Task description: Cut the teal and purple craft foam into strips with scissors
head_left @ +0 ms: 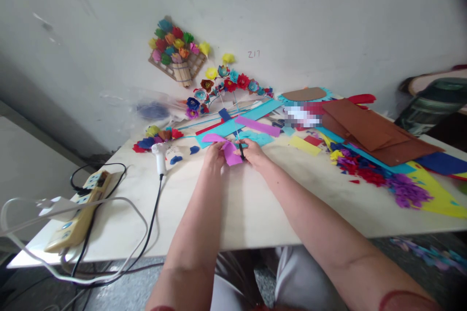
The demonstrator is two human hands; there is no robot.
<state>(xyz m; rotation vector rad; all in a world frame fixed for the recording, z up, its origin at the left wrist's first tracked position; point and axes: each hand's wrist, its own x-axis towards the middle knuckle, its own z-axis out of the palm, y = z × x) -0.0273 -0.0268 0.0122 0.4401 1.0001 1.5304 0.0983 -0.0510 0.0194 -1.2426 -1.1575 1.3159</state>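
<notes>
My left hand (216, 154) pinches a bright purple sheet (232, 153), paper or thin foam, just above the table. A pair of scissors (241, 149) with black handles is gripped in my right hand (252, 152). Its thin blades point away from me, at the right side of the purple sheet; whether they touch it I cannot tell. Beyond my hands lie a purple strip (257, 126), a long light-blue strip (251, 119) and light-blue cut pieces (260, 137).
A white hot glue gun (159, 158) stands left, its cord running past a power strip (78, 214). Brown sheets (375, 129) and purple scraps (408, 189) cover the right side. Craft flowers (229, 80) stand by the wall; dark blue petals (176, 160) lie left of my hands.
</notes>
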